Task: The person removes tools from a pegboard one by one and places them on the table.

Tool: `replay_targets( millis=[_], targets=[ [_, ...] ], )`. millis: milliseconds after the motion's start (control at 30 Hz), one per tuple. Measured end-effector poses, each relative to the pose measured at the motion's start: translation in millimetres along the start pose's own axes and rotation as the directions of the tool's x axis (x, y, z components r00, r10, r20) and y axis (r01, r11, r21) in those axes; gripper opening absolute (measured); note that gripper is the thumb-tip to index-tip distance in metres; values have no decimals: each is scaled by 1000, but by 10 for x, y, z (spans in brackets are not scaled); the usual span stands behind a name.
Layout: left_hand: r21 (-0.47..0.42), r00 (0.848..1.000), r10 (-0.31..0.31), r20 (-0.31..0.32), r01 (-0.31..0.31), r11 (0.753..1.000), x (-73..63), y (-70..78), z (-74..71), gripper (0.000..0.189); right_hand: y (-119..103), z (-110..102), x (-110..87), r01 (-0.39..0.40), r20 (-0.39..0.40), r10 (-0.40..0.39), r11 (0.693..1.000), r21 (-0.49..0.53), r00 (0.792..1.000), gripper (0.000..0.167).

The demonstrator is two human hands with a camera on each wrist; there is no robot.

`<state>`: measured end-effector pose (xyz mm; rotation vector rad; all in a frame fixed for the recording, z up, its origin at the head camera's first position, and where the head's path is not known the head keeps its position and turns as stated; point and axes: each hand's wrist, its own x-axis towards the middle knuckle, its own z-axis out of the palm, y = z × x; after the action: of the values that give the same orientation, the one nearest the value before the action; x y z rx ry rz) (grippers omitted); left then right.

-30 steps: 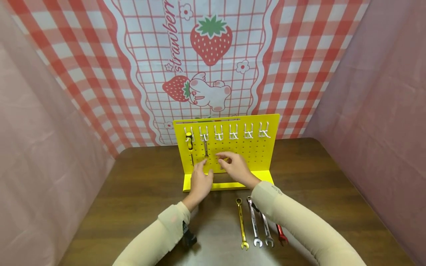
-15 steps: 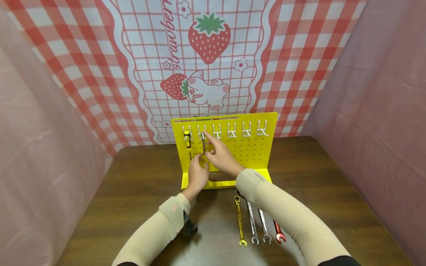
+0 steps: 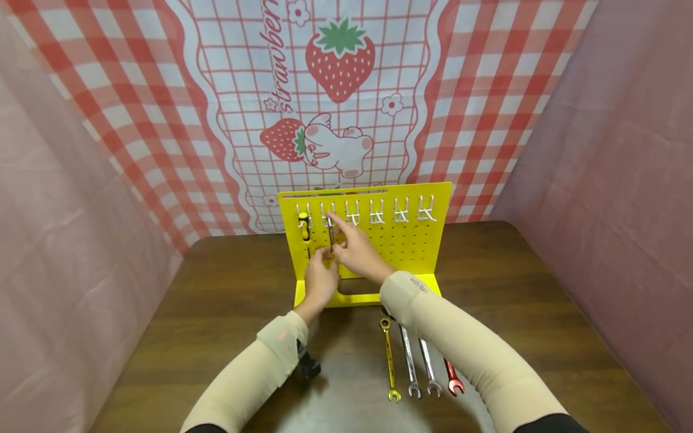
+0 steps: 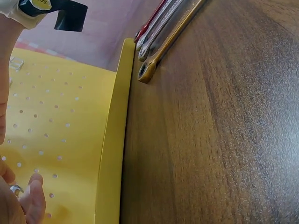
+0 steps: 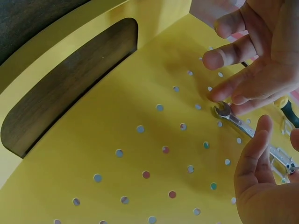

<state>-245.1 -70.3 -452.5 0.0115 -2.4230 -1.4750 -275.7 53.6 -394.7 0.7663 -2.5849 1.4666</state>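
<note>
A silver combination wrench (image 5: 238,122) hangs from the second hook (image 3: 326,207) of a yellow pegboard (image 3: 400,252), its open end down. My right hand (image 3: 357,249) lies along it, the index fingertip up by the hook and the thumb by the lower shaft. Below, my left hand (image 3: 320,284) has its fingertips at the wrench's open end. The right wrist view shows the left hand (image 5: 261,60) with spread fingers, some touching that end, and the right hand (image 5: 266,186) beside the shaft. A yellow-and-black screwdriver (image 3: 304,225) hangs on the first hook, to the left.
On the wooden table (image 3: 227,337) in front of the board lie a gold wrench (image 3: 390,361), two silver wrenches (image 3: 409,361) and a red wrench (image 3: 453,380), partly under the right sleeve (image 3: 460,343). More white hooks (image 3: 400,210) run rightward along the board's top.
My right hand has moved left and up from beside the wrench onto it. My left hand has shifted slightly up to its lower end. Little differs over the last half second.
</note>
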Motion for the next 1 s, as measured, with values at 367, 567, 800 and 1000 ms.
replay_targets(
  millis=[367,567,800,1000],
  targets=[
    [-44,1000,4,5,-4,999,60,62,-59,26,-23,-4,50,4,-14,-4,999,35,1000,80],
    [-66,1000,-11,11,12,998,38,52,-43,26,-4,1,27,-11,-1,11,999,37,1000,80],
    [-82,1000,7,21,-5,997,38,31,-8,28,8,10,24,-12,-4,12,999,51,1000,79],
    [-100,999,11,36,-7,995,45,51,-1,27,-3,-7,26,-7,-16,8,998,56,1000,80]
  ],
)
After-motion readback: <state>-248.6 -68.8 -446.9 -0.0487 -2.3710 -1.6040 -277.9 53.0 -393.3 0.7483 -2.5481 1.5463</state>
